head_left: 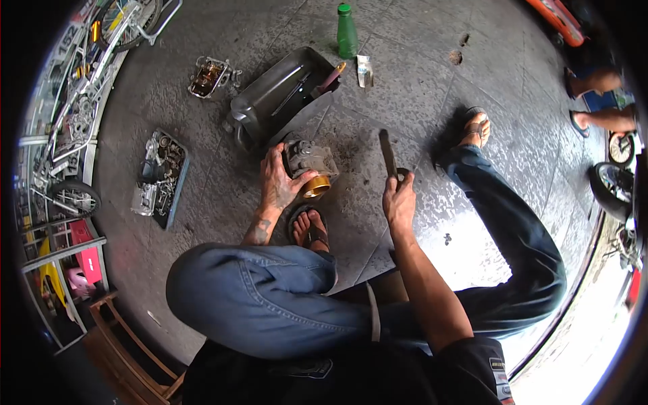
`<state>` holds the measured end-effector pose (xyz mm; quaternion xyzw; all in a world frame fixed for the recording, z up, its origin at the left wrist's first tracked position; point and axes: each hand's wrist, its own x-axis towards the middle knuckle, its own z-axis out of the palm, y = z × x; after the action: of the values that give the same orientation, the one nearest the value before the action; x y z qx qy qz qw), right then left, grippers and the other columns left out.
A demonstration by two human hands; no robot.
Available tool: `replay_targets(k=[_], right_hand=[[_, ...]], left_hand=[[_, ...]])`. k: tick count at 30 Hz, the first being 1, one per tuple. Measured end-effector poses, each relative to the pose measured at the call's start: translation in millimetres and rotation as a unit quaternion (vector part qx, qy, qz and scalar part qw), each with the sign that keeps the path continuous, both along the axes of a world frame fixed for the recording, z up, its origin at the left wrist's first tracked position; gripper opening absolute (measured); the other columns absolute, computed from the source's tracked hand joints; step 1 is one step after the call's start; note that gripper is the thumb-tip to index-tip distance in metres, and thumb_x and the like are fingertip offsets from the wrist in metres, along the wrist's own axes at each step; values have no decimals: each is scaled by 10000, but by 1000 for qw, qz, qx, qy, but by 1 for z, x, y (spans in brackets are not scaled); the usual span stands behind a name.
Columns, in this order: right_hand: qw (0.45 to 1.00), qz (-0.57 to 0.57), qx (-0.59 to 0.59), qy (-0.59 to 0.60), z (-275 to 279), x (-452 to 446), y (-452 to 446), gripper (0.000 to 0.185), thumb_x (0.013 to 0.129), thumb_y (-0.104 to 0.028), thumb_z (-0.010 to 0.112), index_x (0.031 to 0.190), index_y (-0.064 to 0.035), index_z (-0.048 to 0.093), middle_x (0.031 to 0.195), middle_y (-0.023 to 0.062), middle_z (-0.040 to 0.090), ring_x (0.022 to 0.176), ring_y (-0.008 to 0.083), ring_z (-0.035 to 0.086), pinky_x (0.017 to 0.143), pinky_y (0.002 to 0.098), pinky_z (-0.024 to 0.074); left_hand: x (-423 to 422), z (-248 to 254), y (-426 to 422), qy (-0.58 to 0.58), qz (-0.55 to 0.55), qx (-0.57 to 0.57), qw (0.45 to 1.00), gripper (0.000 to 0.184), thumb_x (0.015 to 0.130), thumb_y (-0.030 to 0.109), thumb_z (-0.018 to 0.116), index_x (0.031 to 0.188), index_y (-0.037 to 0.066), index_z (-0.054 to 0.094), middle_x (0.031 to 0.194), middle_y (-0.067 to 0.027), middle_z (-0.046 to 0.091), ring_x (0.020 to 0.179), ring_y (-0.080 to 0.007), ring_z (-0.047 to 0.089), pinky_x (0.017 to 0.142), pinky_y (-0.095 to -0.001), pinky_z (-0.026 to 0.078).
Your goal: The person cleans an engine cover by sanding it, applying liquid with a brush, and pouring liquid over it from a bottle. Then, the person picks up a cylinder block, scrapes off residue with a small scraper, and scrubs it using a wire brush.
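Note:
My left hand (pixel 278 185) grips a grey metal engine cylinder block (pixel 307 156) on its left side, just above my foot on the floor. A gold-coloured round sleeve (pixel 316 187) sticks out at the block's lower end, beside my thumb. To the right, my right hand (pixel 401 202) is closed around a long, flat, dark blade-like tool (pixel 387 152) pointing away from me. A small dark loop (pixel 403 173) shows by its fingers; whether it belongs to the tool I cannot tell. The tool and the block are apart.
Beyond the block lies a dark metal pan (pixel 260 91) with a brush (pixel 332 77) in it. A green bottle (pixel 347 34), an engine part (pixel 209 75) and a tray of metal parts (pixel 177 175) are around it. Bike frames (pixel 81 101) line the left; another person's feet (pixel 580 121) show right.

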<state>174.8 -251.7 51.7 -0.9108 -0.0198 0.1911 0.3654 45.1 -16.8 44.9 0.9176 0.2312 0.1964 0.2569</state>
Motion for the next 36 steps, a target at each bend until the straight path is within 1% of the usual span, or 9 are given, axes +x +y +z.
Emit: replay_targets(k=[7,10,13,16,23,30,32,33,36], right_hand=[[966,-50,209,142,37,-29,-3,394,991,-358,498,1104,15,560,873,244,669,830,425,651,779,470,487],[997,50,21,61,12,-41,13,394,1002,-302,465,1246,5,506,990,220,680,808,370,678,721,414,533],[983,68,173,4,46,-52,26,471,996,-318,465,1403,-82,433,1067,317,628,997,497,598,846,553,480],[968,200,148,22,59,-55,22,509,1004,-299,453,1487,-189,335,1018,318,631,911,497,619,769,558,503],[975,208,81,-7,-8,-25,59,464,987,-204,443,1450,-223,420,878,333,630,858,490,633,749,551,511],[981,149,122,-21,26,-16,69,520,935,-96,462,1437,-232,447,895,336,628,878,496,630,829,538,501],[942,248,108,-197,8,-39,66,445,961,-133,487,1404,-174,488,1029,326,596,968,471,606,797,526,509],[969,240,57,-8,19,-34,64,450,959,-115,492,1404,-181,490,1017,310,599,952,475,603,790,523,510],[972,228,60,-12,0,4,72,508,932,-105,483,1420,-246,467,901,346,605,859,470,641,800,548,509]], left_hand=[[13,17,-14,26,-15,70,997,940,674,606,781,1262,-47,447,1141,-210,550,1084,-398,545,923,-477,421],[9,11,-9,-3,-12,40,999,927,678,575,795,1265,-50,441,1147,-222,543,1084,-405,540,929,-481,422],[4,5,-8,-11,-8,29,999,947,678,574,797,1282,-55,425,1158,-233,528,1092,-416,524,928,-488,416],[5,10,-10,13,-3,31,999,946,683,587,785,1285,-47,423,1153,-231,526,1071,-412,528,924,-504,399],[-1,3,-2,0,-2,-10,1000,924,699,569,780,1292,-39,416,1188,-222,529,1090,-411,526,943,-496,397],[-2,-2,-3,-15,12,36,999,932,687,623,761,1273,-21,428,1125,-200,547,1040,-402,539,890,-502,414],[2,-1,-3,-13,9,30,999,946,684,635,756,1283,-15,418,1133,-197,537,1051,-402,531,898,-497,409],[2,-1,-1,-7,5,28,1000,952,686,636,753,1285,-20,412,1140,-197,531,1066,-396,525,907,-496,406],[3,1,-2,5,4,8,1000,955,684,644,749,1281,-24,418,1133,-194,534,1068,-390,526,916,-497,405]])
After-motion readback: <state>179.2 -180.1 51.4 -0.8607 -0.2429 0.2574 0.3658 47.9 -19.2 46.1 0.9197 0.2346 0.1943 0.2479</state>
